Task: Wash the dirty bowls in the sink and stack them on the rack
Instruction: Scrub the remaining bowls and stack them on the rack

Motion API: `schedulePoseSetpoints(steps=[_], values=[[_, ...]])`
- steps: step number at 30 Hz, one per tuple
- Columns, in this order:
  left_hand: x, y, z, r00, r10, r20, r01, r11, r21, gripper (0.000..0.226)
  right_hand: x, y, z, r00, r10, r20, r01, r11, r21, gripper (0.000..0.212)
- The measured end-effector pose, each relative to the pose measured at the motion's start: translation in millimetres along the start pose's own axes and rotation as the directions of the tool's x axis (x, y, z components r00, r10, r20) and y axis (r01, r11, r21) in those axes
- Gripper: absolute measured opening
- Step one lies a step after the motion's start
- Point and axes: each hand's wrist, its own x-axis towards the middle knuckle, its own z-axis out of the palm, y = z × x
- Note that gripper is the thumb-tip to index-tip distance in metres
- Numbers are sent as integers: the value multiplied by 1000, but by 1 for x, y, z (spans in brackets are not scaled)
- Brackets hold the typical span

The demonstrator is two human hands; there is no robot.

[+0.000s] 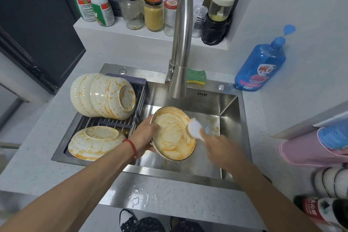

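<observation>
Cream bowls (105, 98) streaked orange, blue soap bottle (260, 66), green-and-yellow sponge (196, 76), red wrist cord (131, 147), steel-grey sink (211, 103)

Sink (222, 103) ctr. Rack (116, 123) in sink, 9 o'clock side, w/ bowl stack (102, 97) on it. Held bowl (174, 133) in basin below faucet (181, 43). Sponge (196, 77) at 12 o'clock; soap bottle (260, 66) at 2 o'clock.

Brushed-steel sink (228, 106), glossy glazed bowl (174, 133), speckled matt stone counter (188, 199).
</observation>
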Motion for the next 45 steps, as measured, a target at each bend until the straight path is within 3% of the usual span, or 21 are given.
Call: schedulePoseSetpoints(steps=[3, 8, 10, 13, 17, 19, 20, 23, 26, 28, 30, 33, 35, 37, 39, 42, 45], values=[[1, -3, -2, 998, -57, -19, 54, 993, -102, 54, -1, 11, -2, 986, 103, -132, -49, 932, 359, 53], [1, 3, -5, 956, -285, 62, 292, 930, -224, 57, -1, 2, 16, 971, -31, -236, 173, 772, 612, 78], [0, 5, -6, 927, -360, 101, 373, 914, -158, 57, 2, -5, 16, 950, -18, -313, 230, 720, 655, 75], [5, 4, -2, 916, -385, 113, 397, 911, -110, 45, 4, -9, 14, 926, 133, -353, 189, 644, 741, 53], [12, -2, 25, 994, -113, -7, 112, 992, -58, 45, 12, -1, 20, 932, 295, -210, 18, 542, 840, 46], [12, -8, 34, 991, 128, -29, -121, 977, 175, 41, 15, 3, 27, 932, 325, -159, -25, 496, 868, 45], [15, -12, 35, 973, 231, -17, -213, 922, 325, 46, 16, 5, 31, 933, 334, -136, -44, 481, 876, 43], [25, -18, 30, 947, 321, 16, -256, 722, 643, 63, 17, 5, 41, 941, 332, -66, -93, 442, 892, 38], [26, -13, 35, 955, 296, 23, -232, 694, 682, 58, 20, 8, 46, 953, 302, -9, -123, 415, 901, 31], [27, -9, 39, 956, 293, 19, -228, 698, 679, 53, 21, 8, 45, 964, 266, 3, -126, 448, 885, 29], [29, -4, 40, 949, 315, -4, -222, 680, 698, 50, 22, 6, 41, 962, 272, -29, -124, 529, 840, 44], [29, 6, 43, 901, 429, -65, -194, 532, 824, 43, 15, -3, 26, 964, 252, -81, -153, 780, 606, 62], [27, 11, 47, 868, 493, -64, -173, 420, 891, 34, 1, -25, 15, 990, 114, -83, -60, 877, 477, 77], [24, 13, 50, 844, 531, -73, -158, 375, 913, 28, -13, -43, 4, 996, 9, -88, 26, 922, 386, 93], [22, 15, 51, 837, 545, -49, -169, 344, 924, 28, -9, -40, -7, 997, 35, -75, -8, 941, 338, 95], [19, 17, 54, 832, 554, -9, -192, 303, 933, 29, -1, -37, -13, 994, 103, -26, -82, 902, 424, 90], [21, 21, 52, 827, 562, -18, -184, 300, 936, 28, -5, -39, -14, 1000, 15, -18, -6, 889, 457, 92]])
